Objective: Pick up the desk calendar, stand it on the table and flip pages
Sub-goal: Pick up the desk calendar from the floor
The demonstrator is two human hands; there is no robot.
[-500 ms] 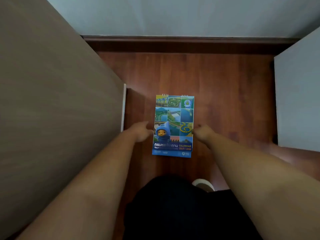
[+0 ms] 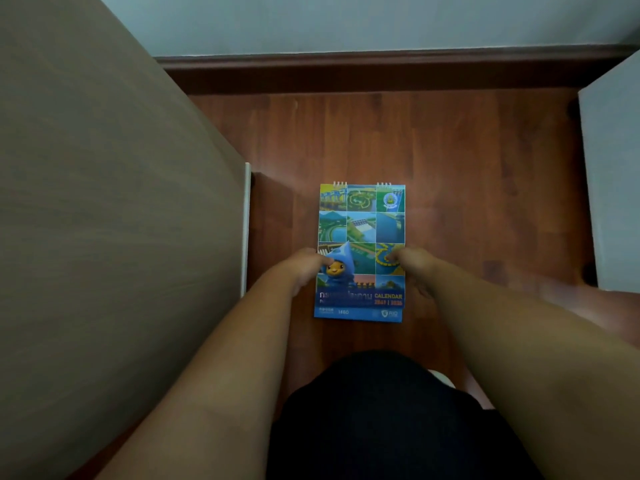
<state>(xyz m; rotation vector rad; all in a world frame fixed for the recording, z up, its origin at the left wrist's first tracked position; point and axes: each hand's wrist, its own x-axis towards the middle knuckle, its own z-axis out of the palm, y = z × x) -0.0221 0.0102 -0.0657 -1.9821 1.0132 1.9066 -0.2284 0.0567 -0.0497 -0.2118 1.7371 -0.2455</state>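
The desk calendar (image 2: 362,233) lies flat on the reddish wooden floor, cover up, with a blue cartoon figure, a grid of photos and wire rings along its far edge. My left hand (image 2: 304,268) clasps its left edge, thumb laid on the cover near the figure. On the opposite side my right hand (image 2: 414,268) grips the right edge, thumb on the cover, fingers curled beside and under the edge. The calendar's near edge looks slightly raised off the floor.
A grey-brown table top (image 2: 104,202) fills the left side, its white edge (image 2: 247,230) close to my left hand. A pale cabinet (image 2: 613,185) stands at the right. A dark baseboard (image 2: 381,71) runs along the far wall. My dark-clothed knees (image 2: 381,427) are below.
Both hands have closed in from beside the calendar onto its left and right edges, thumbs now on the cover.
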